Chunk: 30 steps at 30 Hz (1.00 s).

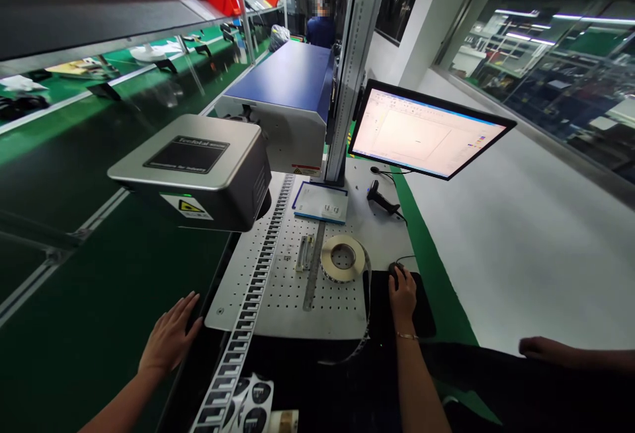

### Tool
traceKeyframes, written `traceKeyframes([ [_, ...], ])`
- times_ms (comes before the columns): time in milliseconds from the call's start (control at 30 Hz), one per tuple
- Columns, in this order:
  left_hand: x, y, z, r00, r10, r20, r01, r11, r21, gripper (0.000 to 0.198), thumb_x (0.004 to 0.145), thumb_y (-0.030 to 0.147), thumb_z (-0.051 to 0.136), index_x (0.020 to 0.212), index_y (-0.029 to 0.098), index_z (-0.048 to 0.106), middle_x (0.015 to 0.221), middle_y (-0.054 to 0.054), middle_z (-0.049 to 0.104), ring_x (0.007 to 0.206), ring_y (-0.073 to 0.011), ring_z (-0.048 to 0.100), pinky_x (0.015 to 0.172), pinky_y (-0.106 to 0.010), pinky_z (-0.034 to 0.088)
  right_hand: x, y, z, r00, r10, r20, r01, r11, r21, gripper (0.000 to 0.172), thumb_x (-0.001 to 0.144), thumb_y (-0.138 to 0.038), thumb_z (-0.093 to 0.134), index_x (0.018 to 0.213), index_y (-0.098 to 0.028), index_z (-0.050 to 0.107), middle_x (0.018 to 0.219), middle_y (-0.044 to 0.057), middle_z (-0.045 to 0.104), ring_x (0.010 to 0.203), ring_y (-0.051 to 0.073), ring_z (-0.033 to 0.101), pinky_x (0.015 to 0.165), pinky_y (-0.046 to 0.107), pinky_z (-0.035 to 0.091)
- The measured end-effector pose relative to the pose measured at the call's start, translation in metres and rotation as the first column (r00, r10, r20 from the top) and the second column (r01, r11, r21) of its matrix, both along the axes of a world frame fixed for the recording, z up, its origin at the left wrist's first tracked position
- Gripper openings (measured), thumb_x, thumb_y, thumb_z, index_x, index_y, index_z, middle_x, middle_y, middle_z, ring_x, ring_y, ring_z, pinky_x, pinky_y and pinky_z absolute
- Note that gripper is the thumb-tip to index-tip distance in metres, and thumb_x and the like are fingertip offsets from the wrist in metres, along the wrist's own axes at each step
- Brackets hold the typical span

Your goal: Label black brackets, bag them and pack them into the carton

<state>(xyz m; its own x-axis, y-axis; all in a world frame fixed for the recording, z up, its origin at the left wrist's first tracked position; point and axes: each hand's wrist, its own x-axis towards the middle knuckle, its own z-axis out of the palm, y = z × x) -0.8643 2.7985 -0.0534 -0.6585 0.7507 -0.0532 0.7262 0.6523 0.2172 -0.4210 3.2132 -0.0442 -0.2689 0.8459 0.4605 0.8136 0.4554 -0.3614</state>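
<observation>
My left hand is open, its fingers stretched out together beside the left edge of the perforated metal work plate. My right hand rests over a black computer mouse on a dark mouse pad. A strip of black-and-white labels runs lengthwise over the plate and down past its front edge. Near the middle lies a roll of label tape, its loose end curling down on the right. To its left are a steel ruler and a small clear fixture.
A laser marking head overhangs the plate's left side. A tilted monitor stands right of the upright column. Below the monitor lies a barcode scanner. Another person's hand shows at right. Round stickers lie in front.
</observation>
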Motion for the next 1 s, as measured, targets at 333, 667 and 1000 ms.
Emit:
traceKeyframes([
  [333,0.0011,0.0003,0.0015,1.000,0.023,0.018,-0.024,1.000,0.012,0.068,0.089,0.048,0.029,0.145,0.011,0.042,0.152,-0.014,0.041,0.141,-0.0322,0.036,0.113,-0.051,0.032,0.0002,0.0011,-0.0010,1.000,-0.015,0.016,0.015,1.000,0.002,0.051,0.097,-0.052,0.034,0.125,-0.020,0.061,0.133,0.017,0.053,0.122,0.034,0.048,0.083,0.046,0.055],
  [667,-0.0020,-0.0014,-0.0046,1.000,0.013,-0.005,-0.013,1.000,0.007,0.067,0.089,0.047,0.028,0.145,0.012,0.041,0.150,-0.015,0.043,0.140,-0.0327,0.037,0.112,-0.051,0.032,0.0005,-0.0013,-0.0001,1.000,-0.002,0.021,0.002,1.000,-0.017,0.045,0.096,-0.047,0.038,0.121,-0.021,0.064,0.132,0.015,0.056,0.121,0.033,0.049,0.084,0.044,0.054],
  [1000,-0.0017,-0.0021,-0.0047,1.000,0.020,-0.010,-0.020,1.000,-0.019,0.073,0.089,0.052,0.022,0.145,0.009,0.041,0.152,-0.014,0.040,0.142,-0.0311,0.034,0.114,-0.048,0.031,-0.0006,-0.0008,0.0010,0.999,-0.030,0.037,0.030,1.000,0.001,0.050,0.097,-0.051,0.035,0.124,-0.020,0.062,0.134,0.016,0.054,0.123,0.033,0.049,0.085,0.044,0.054],
])
